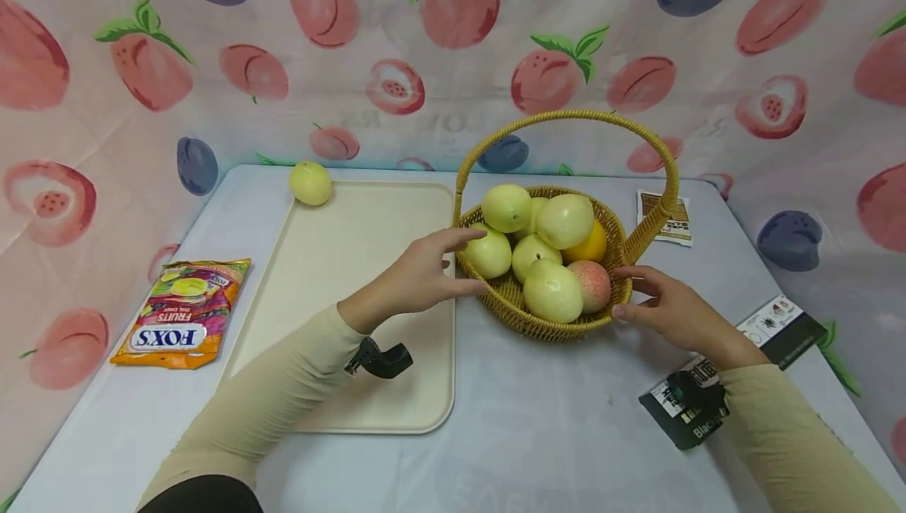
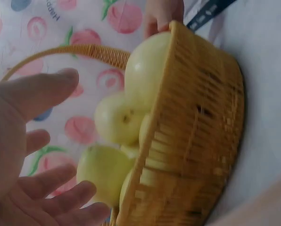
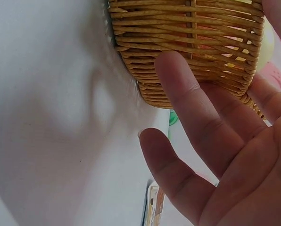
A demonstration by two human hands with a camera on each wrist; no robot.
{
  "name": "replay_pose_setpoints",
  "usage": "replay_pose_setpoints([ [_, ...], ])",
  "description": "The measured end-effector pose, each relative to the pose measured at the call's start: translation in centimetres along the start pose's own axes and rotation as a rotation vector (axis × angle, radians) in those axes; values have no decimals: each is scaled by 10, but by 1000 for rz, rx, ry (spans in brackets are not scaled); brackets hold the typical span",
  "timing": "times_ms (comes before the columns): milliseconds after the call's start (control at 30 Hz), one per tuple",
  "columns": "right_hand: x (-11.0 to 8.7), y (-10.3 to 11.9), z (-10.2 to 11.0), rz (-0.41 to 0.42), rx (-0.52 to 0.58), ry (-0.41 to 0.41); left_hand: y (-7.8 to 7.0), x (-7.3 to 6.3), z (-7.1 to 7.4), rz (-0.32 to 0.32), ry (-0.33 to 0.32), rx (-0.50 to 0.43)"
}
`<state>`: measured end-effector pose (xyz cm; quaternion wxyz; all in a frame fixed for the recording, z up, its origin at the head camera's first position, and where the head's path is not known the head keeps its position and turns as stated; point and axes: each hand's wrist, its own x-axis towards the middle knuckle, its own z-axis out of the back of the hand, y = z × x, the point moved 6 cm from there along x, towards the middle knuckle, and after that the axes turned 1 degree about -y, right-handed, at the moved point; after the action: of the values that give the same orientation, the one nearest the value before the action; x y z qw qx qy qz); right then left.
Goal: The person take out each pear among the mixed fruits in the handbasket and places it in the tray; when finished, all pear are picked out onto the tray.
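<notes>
A wicker basket (image 1: 527, 324) with a tall arched handle stands on the table. It holds several pale yellow-green pears (image 1: 554, 293), an orange (image 1: 589, 244) and a pinkish peach (image 1: 593, 286). My left hand (image 1: 435, 273) is at the basket's left rim, thumb and fingers spread, with nothing held. In the left wrist view its fingers (image 2: 67, 200) are loosely extended beside the pears. At the right rim is my right hand (image 1: 672, 312), its fingertips against the wicker. The right wrist view shows its fingers (image 3: 197, 113) fairly straight along the basket's outer wall.
A cream tray (image 1: 354, 261) lies left of the basket, with one pale yellow-green fruit (image 1: 310, 183) at its far left corner. A Fox's candy bag (image 1: 185, 312) is farther left. On the right lie a small white-and-brown packet (image 1: 668, 231) and a black-and-white box (image 1: 782, 332), partly behind my right wrist.
</notes>
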<state>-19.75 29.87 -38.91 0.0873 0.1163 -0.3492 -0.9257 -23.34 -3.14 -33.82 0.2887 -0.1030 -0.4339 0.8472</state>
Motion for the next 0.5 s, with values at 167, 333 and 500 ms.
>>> replay_pose_setpoints([
  [167, 0, 0, -1, -4, 10, 5, -8, 13, -14, -15, 8, -11],
  [333, 0, 0, -1, 1, 10, 5, -9, 23, -24, 7, 13, -29],
  [500, 0, 0, 0, 0, 7, 3, -8, 35, -36, 13, 71, -91],
])
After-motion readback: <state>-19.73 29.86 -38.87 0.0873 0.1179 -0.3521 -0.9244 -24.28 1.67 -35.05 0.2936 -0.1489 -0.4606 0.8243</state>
